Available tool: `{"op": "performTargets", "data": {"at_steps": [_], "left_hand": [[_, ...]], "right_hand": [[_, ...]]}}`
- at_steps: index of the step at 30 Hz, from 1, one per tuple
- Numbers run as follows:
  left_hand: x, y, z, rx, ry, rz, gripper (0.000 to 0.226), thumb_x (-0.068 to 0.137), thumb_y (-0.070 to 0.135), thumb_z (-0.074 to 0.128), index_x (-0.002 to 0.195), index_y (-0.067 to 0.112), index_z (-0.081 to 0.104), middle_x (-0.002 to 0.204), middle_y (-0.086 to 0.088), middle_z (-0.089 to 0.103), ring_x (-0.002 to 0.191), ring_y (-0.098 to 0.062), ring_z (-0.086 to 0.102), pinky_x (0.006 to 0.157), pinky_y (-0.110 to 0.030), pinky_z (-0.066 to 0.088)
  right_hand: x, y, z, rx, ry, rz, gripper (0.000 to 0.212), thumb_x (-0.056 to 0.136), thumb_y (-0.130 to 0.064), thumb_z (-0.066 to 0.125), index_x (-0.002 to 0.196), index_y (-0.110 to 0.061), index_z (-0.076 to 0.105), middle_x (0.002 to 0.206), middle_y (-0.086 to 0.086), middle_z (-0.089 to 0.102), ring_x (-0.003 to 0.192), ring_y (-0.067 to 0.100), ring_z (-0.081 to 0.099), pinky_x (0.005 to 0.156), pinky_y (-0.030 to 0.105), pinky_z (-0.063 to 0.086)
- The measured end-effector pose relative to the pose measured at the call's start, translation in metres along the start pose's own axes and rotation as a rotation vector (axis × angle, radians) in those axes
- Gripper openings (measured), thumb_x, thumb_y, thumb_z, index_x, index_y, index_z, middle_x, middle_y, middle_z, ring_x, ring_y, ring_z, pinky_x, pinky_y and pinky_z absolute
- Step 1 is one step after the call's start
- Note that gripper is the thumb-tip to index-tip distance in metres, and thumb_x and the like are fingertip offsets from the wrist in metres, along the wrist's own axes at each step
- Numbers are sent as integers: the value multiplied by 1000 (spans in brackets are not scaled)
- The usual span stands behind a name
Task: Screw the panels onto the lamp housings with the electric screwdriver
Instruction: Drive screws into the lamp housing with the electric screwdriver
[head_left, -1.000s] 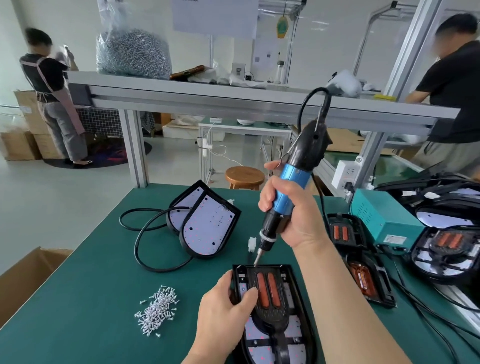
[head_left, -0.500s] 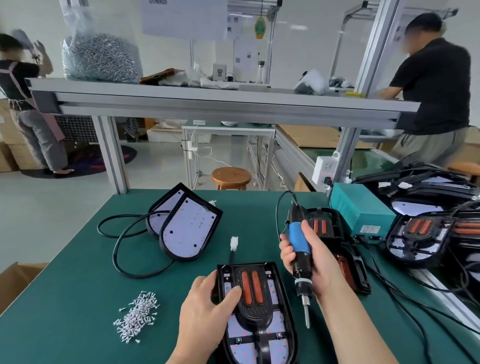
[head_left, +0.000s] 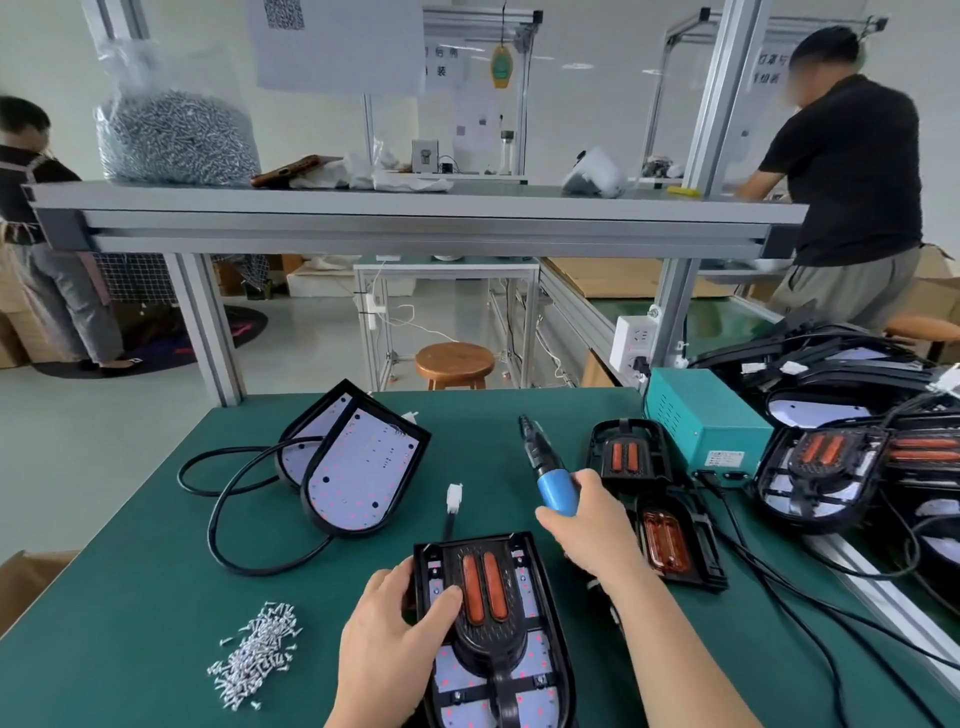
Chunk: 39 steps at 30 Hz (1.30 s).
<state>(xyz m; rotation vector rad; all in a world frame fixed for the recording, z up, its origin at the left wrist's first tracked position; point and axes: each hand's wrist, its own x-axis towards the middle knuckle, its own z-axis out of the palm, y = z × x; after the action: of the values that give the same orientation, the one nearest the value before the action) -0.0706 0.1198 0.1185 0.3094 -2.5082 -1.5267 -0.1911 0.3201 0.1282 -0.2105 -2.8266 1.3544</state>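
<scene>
Lamp housing (head_left: 488, 644) | left hand (head_left: 389, 649) holds its left edge | right hand (head_left: 597, 525), beside, grips screwdriver (head_left: 555, 488)

Bright, even light; edges bowed (wide-angle), soft.

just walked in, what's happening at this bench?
A person is assembling lamps at a green bench. The left hand grips the near lamp housing by its left edge, steadying it. The right hand holds the electric screwdriver off to the housing's right, not on a screw. Loose screws lie in a pile to the left.
</scene>
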Motion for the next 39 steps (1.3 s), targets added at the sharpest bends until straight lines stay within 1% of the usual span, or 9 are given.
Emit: {"op": "performTargets", "data": {"at_steps": [3,8,14,19,25,30,33,35,39], "left_hand": [[-1,0,0,-1,3,-6,21,88,41,68,88,57,55,95,8,61,87,1,57,68,-16,36],[-1,1,-1,-7,-3,-7,21,88,42,68,87,57,53,96,11,61,88,2,56,69,-15,36],[-1,1,-2,-7,-12,4,14,87,42,67,89,50,57,93,7,60,86,0,57,68,-17,37],[-2,2,-4,-15,-15,14,18,88,42,67,85,53,53,94,9,59,87,2,55,68,-15,36],[-1,1,-5,-3,-12,10,12,86,43,67,83,50,58,91,7,59,85,1,56,67,-15,36],[2,-1,-3,24,-1,11,13,86,42,69,86,49,57,89,4,58,83,1,56,65,-14,35],[2,0,-2,37,1,1,13,86,43,68,88,50,57,89,3,58,82,-1,56,65,-15,36],[2,1,-2,44,5,-6,14,86,44,68,87,51,56,89,3,58,81,-1,57,65,-16,36],[3,-1,-2,27,13,-31,15,87,40,70,95,45,58,95,7,59,87,-1,56,70,-19,37]], "right_hand": [[-6,-2,9,-212,88,-73,45,87,-31,72,118,-26,39,103,-4,53,82,19,60,67,33,47],[-15,-5,19,-366,132,-124,47,91,-33,71,124,-22,40,101,-6,43,84,19,51,71,33,40],[-20,-6,18,-387,126,-135,45,92,-26,69,127,-20,40,102,-5,43,86,20,51,72,33,39],[-21,-6,15,-385,84,-143,46,91,-13,65,132,-16,43,108,1,53,93,23,57,79,35,49],[-35,-12,6,-273,134,-204,44,102,-26,55,144,-16,46,130,2,53,119,20,52,98,31,44],[-80,-5,-3,-286,254,-293,27,102,-42,48,123,-26,54,102,-14,52,95,10,55,83,29,47],[-105,-1,-5,-322,172,-229,34,100,-57,44,124,-33,49,99,-13,57,93,10,58,83,30,47],[-115,-2,-3,-358,58,-155,44,99,-63,40,133,-35,43,108,-10,61,103,18,60,86,33,46],[-124,-12,10,-201,-103,-79,53,98,-61,46,143,-34,39,115,-7,57,114,16,56,91,27,42]]}}
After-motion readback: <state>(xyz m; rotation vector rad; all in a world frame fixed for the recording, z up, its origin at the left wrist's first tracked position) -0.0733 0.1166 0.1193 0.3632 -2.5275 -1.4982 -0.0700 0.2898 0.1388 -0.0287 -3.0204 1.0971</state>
